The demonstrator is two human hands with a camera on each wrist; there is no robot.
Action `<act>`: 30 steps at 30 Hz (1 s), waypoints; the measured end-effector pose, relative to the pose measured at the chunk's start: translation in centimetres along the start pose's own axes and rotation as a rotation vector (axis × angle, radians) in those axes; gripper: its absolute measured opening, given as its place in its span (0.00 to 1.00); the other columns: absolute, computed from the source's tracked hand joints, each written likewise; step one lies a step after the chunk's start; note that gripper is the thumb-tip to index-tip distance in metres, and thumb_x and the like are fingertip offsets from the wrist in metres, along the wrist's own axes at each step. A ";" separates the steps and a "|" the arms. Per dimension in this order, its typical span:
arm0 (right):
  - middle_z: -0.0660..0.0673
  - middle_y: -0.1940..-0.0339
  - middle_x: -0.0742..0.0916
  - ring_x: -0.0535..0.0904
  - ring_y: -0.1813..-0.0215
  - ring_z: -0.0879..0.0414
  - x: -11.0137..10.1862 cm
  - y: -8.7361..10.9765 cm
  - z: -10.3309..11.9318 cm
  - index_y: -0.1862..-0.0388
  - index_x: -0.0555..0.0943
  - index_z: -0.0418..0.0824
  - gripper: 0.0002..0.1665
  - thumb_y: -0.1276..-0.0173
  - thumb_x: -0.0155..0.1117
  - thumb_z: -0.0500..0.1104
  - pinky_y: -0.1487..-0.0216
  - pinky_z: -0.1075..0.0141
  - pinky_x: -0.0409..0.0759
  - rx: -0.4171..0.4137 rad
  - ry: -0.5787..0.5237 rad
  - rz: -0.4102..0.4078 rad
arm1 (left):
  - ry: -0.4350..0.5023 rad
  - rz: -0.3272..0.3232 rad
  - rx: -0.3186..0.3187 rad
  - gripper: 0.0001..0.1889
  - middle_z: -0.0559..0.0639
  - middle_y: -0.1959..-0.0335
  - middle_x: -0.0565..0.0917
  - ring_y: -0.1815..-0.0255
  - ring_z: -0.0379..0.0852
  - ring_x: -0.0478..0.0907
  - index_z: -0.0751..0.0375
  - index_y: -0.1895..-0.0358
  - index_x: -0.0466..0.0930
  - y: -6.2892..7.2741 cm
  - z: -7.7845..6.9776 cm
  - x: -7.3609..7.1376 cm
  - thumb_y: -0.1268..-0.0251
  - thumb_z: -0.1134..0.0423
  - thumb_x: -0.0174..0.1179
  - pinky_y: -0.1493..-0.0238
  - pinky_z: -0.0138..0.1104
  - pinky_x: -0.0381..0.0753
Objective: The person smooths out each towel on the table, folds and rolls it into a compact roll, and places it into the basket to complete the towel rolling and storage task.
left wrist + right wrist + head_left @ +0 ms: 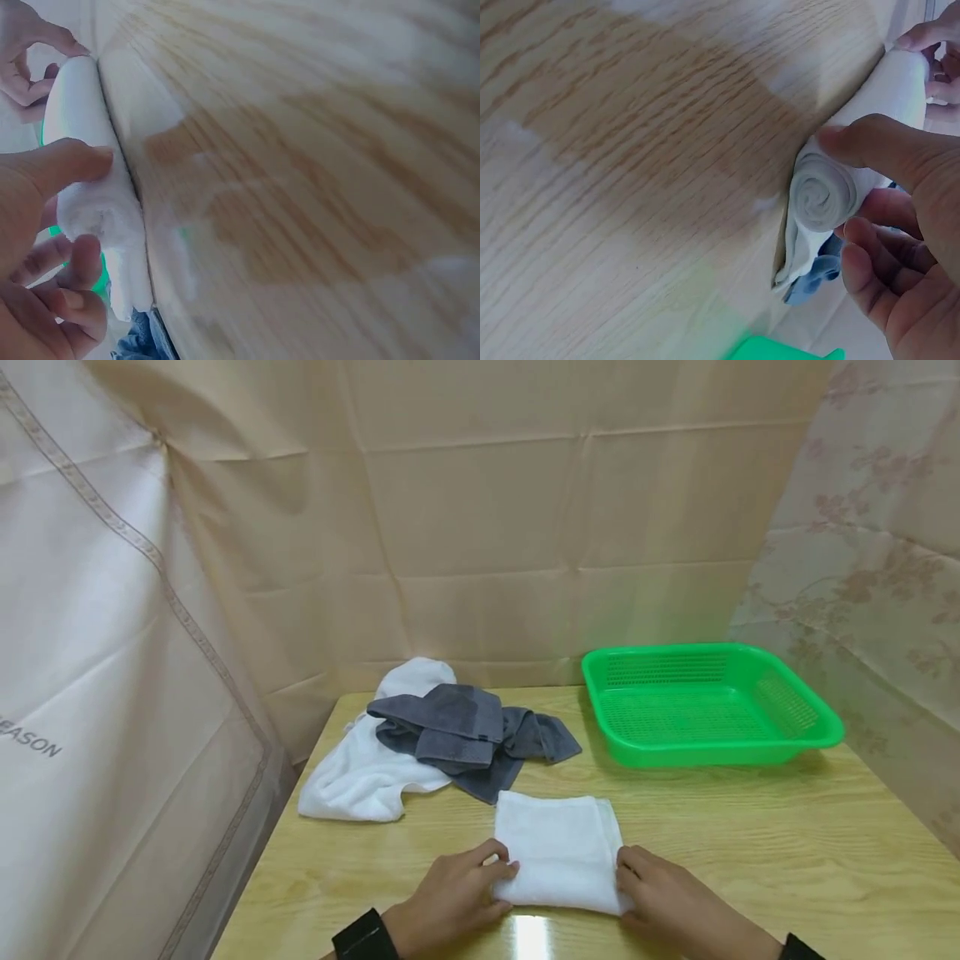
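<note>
A white towel (558,852) lies on the wooden table, its near part rolled up and its far part flat. The spiral end of the roll (823,193) shows in the right wrist view. My left hand (461,889) grips the roll's left end, thumb on the near side and fingers curled over it. At the right end, my right hand (667,893) pinches the roll between thumb and fingers. The left wrist view shows the left thumb (86,161) pressed on the white cloth.
Behind and left of the towel, crumpled dark grey towels (457,727) lie over another white towel (360,777). A green plastic basket (720,752) stands at the back right of the table (720,818). Beige cloth (480,527) hangs behind the table.
</note>
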State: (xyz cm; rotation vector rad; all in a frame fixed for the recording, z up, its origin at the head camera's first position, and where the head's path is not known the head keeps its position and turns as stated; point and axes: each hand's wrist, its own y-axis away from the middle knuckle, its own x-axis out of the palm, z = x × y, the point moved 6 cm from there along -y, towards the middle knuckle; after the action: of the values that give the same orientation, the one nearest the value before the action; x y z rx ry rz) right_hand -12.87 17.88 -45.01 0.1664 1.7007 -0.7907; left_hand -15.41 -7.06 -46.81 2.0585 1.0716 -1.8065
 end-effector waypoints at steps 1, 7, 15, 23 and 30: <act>0.50 0.64 0.75 0.68 0.67 0.62 -0.1 -0.1 0.0 0.70 0.77 0.42 0.26 0.61 0.87 0.43 0.71 0.71 0.71 0.008 0.010 -0.009 | -0.001 -0.007 0.001 0.18 0.38 0.49 0.79 0.67 0.26 0.74 0.51 0.45 0.88 0.0 0.0 -0.1 0.37 0.53 0.74 0.70 0.18 0.71; 0.55 0.68 0.76 0.67 0.71 0.68 0.3 -0.3 -1.0 0.69 0.78 0.43 0.17 0.51 0.80 0.40 0.74 0.70 0.71 0.192 -0.099 0.125 | 0.008 -0.046 -0.008 0.20 0.41 0.49 0.83 0.65 0.30 0.80 0.55 0.41 0.86 0.0 0.4 -0.1 0.35 0.55 0.71 0.66 0.23 0.78; 0.53 0.64 0.86 0.72 0.73 0.71 1.1 0.3 -3.0 0.55 0.83 0.41 0.15 0.40 0.76 0.39 0.73 0.71 0.76 0.354 -0.428 0.206 | 0.048 -0.024 -0.029 0.18 0.44 0.48 0.86 0.53 0.34 0.83 0.57 0.41 0.85 0.0 1.1 0.1 0.29 0.54 0.65 0.58 0.30 0.83; 0.53 0.70 0.88 0.81 0.66 0.66 1.8 1.2 -4.7 0.49 0.70 0.45 0.16 0.27 0.68 0.39 0.70 0.69 0.74 0.415 -0.800 0.145 | 0.405 0.078 -0.220 0.11 0.36 0.65 0.85 0.66 0.28 0.79 0.45 0.45 0.74 -0.3 2.7 0.7 0.23 0.54 0.61 0.64 0.26 0.78; 0.45 0.58 0.90 0.83 0.60 0.62 2.2 1.2 -5.7 0.52 0.72 0.50 0.10 0.23 0.65 0.45 0.68 0.67 0.74 0.545 -0.855 0.177 | 0.320 -0.009 -0.248 0.05 0.37 0.54 0.83 0.55 0.34 0.80 0.46 0.52 0.82 -0.8 3.0 0.4 0.25 0.55 0.63 0.56 0.31 0.81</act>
State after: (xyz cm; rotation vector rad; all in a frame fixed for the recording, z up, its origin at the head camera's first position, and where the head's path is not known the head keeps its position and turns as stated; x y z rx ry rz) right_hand -17.59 21.43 -47.08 0.2949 0.6395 -0.9903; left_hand -18.26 -8.09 -47.69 2.2322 1.3102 -1.2942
